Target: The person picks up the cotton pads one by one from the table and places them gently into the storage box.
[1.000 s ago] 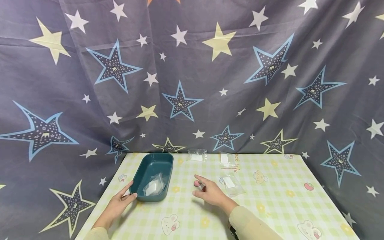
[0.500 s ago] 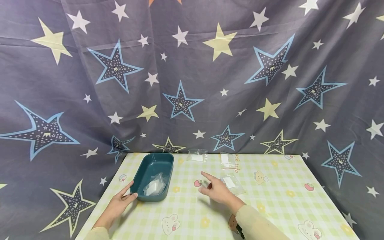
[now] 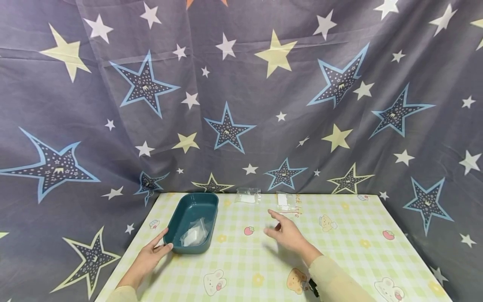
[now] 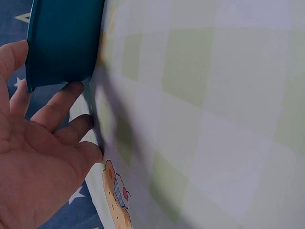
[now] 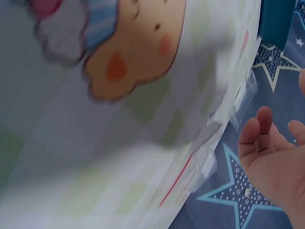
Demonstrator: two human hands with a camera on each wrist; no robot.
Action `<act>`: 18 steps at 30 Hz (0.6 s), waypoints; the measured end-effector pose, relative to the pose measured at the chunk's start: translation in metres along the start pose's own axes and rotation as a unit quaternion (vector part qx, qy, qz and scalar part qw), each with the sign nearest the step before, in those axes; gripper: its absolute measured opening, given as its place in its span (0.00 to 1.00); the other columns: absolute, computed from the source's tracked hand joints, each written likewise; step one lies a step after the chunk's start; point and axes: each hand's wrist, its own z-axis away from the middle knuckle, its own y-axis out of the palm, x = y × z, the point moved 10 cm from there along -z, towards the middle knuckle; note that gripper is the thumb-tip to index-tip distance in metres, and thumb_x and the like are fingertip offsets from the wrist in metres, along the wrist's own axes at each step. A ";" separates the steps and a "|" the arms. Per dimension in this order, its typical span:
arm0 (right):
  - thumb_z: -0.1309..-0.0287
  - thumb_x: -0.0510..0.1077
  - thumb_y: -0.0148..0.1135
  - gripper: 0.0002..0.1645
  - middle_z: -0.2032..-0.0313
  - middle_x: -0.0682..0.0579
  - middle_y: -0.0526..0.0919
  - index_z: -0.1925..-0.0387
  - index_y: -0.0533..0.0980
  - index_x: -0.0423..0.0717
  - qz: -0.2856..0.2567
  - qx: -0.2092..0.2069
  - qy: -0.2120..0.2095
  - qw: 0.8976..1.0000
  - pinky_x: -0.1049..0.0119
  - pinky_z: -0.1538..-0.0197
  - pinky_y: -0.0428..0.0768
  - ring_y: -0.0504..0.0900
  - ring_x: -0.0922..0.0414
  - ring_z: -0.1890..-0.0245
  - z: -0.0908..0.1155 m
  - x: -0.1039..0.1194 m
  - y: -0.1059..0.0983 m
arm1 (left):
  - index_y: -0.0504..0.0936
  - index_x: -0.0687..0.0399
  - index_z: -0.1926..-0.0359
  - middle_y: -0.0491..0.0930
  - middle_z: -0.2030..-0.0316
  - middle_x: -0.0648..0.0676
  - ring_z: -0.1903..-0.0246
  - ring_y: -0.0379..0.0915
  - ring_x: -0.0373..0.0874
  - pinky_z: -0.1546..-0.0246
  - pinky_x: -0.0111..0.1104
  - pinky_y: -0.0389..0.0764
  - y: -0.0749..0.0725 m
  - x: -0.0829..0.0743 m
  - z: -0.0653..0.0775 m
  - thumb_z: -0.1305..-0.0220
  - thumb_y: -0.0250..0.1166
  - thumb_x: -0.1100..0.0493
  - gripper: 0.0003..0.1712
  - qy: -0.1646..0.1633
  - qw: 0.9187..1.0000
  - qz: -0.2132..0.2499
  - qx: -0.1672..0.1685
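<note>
Behind box (image 3: 196,208) and checked tablecloth (image 3: 362,264), starry curtain (image 3: 241,79).

box (image 3: 193,249) is plain dark teal. bag inside (image 3: 195,234): clear and white. far middle bag (image 3: 247,197): clear, white patch. far right bag (image 3: 283,199): same, plus thin red line. table cover (image 3: 351,235) shows pale green and white check, with yellow flowers, red strawberries. curtain (image 3: 245,84): grey-violet, with white, yellow and blue-edged dotted stars.
</note>
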 end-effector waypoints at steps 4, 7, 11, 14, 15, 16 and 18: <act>0.33 0.50 0.74 0.44 0.30 0.39 0.79 0.20 0.68 0.52 0.014 -0.023 0.006 1.000 0.67 0.59 0.79 0.77 0.60 0.59 0.001 -0.008 -0.015 | 0.51 0.36 0.13 0.69 0.26 0.73 0.24 0.65 0.71 0.27 0.66 0.72 -0.001 -0.002 0.000 0.26 0.63 0.31 0.51 0.001 1.000 -0.004 0.000; 0.34 0.50 0.75 0.44 0.31 0.39 0.80 0.21 0.69 0.51 0.021 -0.040 0.011 0.999 0.63 0.55 0.80 0.79 0.57 0.55 0.002 -0.014 -0.027 | 0.52 0.36 0.13 0.69 0.26 0.72 0.24 0.66 0.70 0.27 0.65 0.72 -0.002 -0.001 0.000 0.27 0.64 0.30 0.51 -0.002 1.000 -0.006 -0.003; 0.35 0.50 0.75 0.45 0.31 0.38 0.80 0.21 0.69 0.48 0.034 -0.058 0.018 0.998 0.53 0.48 0.84 0.83 0.47 0.48 0.006 -0.023 -0.043 | 0.52 0.37 0.13 0.70 0.26 0.72 0.25 0.67 0.69 0.27 0.65 0.71 -0.004 -0.002 -0.001 0.27 0.64 0.31 0.51 0.003 1.000 -0.016 -0.006; 0.35 0.52 0.75 0.46 0.30 0.34 0.78 0.21 0.68 0.45 0.052 -0.069 0.022 0.996 0.43 0.40 0.85 0.84 0.38 0.42 0.010 -0.030 -0.055 | 0.53 0.40 0.13 0.72 0.28 0.73 0.26 0.69 0.69 0.28 0.64 0.73 -0.005 -0.006 0.000 0.26 0.65 0.32 0.51 0.012 0.999 -0.030 -0.010; 0.34 0.53 0.75 0.46 0.29 0.33 0.77 0.21 0.68 0.44 0.059 -0.071 0.022 0.995 0.40 0.38 0.85 0.84 0.35 0.41 0.012 -0.033 -0.059 | 0.54 0.40 0.13 0.74 0.29 0.73 0.27 0.71 0.68 0.28 0.64 0.73 -0.005 -0.007 0.000 0.26 0.65 0.33 0.51 0.015 0.999 -0.034 -0.012; 0.34 0.54 0.74 0.46 0.28 0.32 0.76 0.21 0.68 0.44 0.064 -0.073 0.027 0.995 0.38 0.37 0.84 0.83 0.33 0.39 0.013 -0.037 -0.063 | 0.55 0.41 0.14 0.75 0.30 0.73 0.27 0.72 0.68 0.29 0.63 0.75 -0.006 -0.008 0.000 0.27 0.65 0.33 0.50 0.017 0.999 -0.039 -0.016; 0.33 0.56 0.73 0.46 0.27 0.31 0.74 0.21 0.67 0.45 0.078 -0.074 0.038 0.993 0.36 0.36 0.82 0.82 0.31 0.37 0.016 -0.044 -0.069 | 0.58 0.42 0.14 0.78 0.31 0.72 0.29 0.74 0.67 0.31 0.61 0.77 -0.007 -0.011 0.002 0.27 0.66 0.33 0.50 0.020 0.998 -0.051 -0.025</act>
